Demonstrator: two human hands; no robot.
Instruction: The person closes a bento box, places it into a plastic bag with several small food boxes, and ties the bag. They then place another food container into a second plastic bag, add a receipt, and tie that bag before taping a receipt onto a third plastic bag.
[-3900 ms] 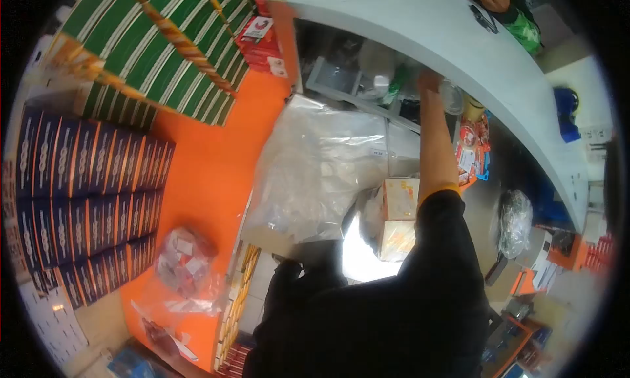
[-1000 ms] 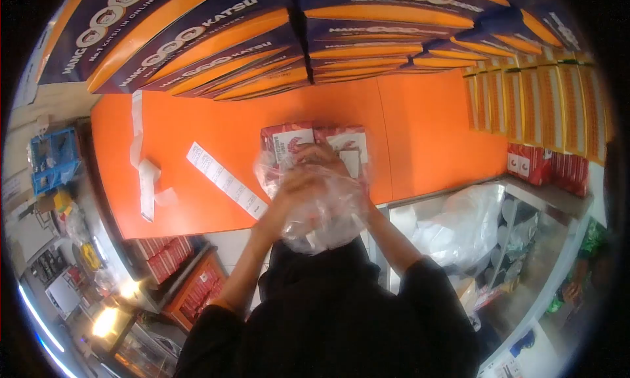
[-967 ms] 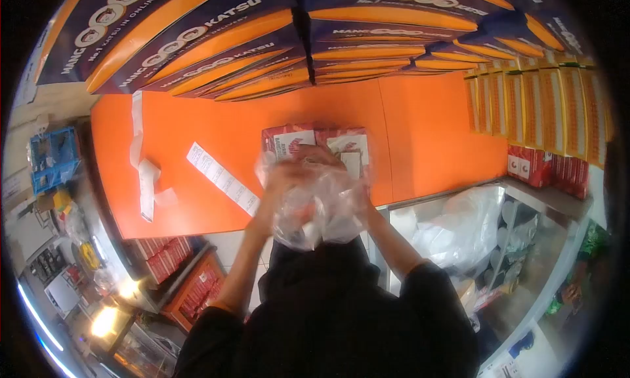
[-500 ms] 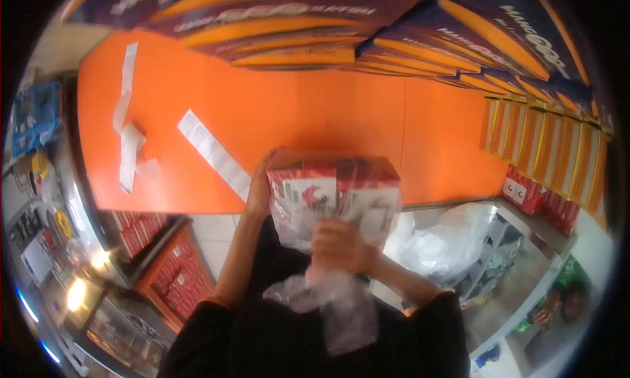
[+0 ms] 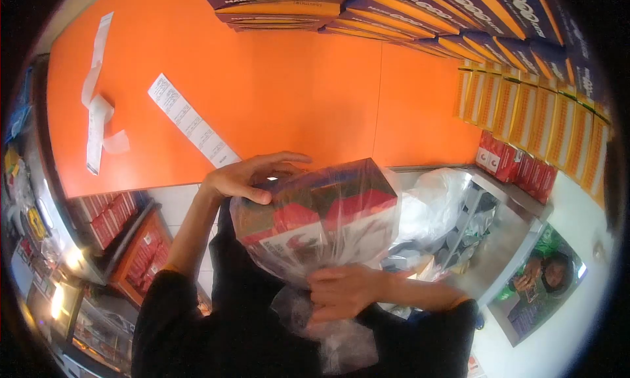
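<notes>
A clear plastic bag is stretched over red, white and dark boxes, held tilted in front of my body. My right hand is closed around the bag's gathered neck, just below the boxes. Loose plastic hangs under that fist. My left hand lies against the upper left corner of the bagged boxes, with its thumb and fingers spread apart. A printed paper strip rests on the orange tabletop beyond the left hand.
Another curled paper strip lies at the table's left. Purple and orange boxes are stacked along the far edge, with yellow packs and red boxes at right. White plastic bags sit below the table edge.
The bagged boxes have come closer to my body and tilted. My left hand has shifted from their side to the top corner, fingers now spread. The right hand still grips the neck.
</notes>
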